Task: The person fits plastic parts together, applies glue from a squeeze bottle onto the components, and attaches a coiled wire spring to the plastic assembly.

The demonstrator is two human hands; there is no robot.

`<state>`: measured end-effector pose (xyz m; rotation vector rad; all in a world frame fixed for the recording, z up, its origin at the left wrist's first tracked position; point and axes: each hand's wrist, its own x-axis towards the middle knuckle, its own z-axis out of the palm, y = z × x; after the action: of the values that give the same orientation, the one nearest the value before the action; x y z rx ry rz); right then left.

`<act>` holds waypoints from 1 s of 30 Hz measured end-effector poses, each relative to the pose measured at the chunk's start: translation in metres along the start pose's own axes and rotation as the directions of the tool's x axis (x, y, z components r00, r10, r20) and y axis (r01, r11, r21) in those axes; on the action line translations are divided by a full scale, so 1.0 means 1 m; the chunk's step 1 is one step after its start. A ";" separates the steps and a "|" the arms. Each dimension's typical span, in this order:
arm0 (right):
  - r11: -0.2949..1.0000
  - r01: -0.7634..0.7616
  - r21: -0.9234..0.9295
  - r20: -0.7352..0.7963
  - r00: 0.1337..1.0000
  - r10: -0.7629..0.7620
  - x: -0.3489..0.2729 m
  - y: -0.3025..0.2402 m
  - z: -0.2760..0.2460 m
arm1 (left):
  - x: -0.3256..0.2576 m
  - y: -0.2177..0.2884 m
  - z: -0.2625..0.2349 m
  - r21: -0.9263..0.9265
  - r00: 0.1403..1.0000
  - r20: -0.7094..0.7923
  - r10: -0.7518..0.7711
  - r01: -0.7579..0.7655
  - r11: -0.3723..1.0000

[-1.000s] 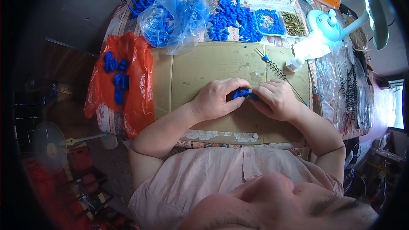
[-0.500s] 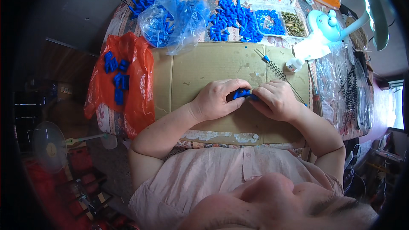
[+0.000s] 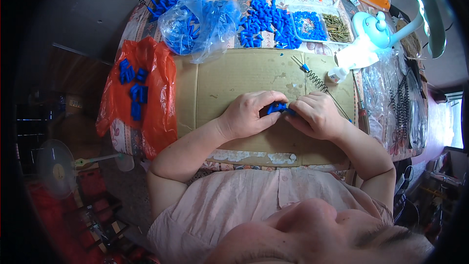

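together, both hands [image 3: 250,115] [image 3: 318,114], holding blue piece [image 3: 276,107]

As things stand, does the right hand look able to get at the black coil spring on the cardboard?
Likely yes: the spring lies uncovered just beyond the right hand, though that hand is busy with the blue part.

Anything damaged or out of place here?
The cardboard looks worn: a ragged whitish strip runs along its near edge, and dark blotches mark it. A tiny blue bit lies alone near its far edge. The blue piece in the fingers is too covered to judge.
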<state>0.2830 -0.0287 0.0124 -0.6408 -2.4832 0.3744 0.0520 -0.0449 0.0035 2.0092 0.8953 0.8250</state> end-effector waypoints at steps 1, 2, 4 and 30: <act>1.000 0.000 0.000 0.000 1.000 0.000 0.000 0.000 0.000 | 0.000 0.000 0.000 -0.005 1.000 -0.002 0.000 0.000 1.000; 1.000 0.001 0.001 -0.002 1.000 -0.001 0.000 0.000 0.000 | 0.000 -0.001 0.000 -0.005 1.000 -0.002 0.000 0.000 1.000; 1.000 0.002 0.002 -0.003 1.000 -0.002 0.000 0.000 0.000 | 0.000 -0.002 0.001 -0.001 1.000 -0.007 0.008 -0.008 1.000; 0.998 0.068 0.015 -0.138 0.988 -0.065 -0.002 0.002 -0.001 | 0.000 0.000 0.000 0.004 1.000 -0.010 -0.003 0.003 1.000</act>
<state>0.2855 -0.0282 0.0113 -0.5550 -2.3596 0.3180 0.0523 -0.0449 0.0034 2.0084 0.9060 0.8323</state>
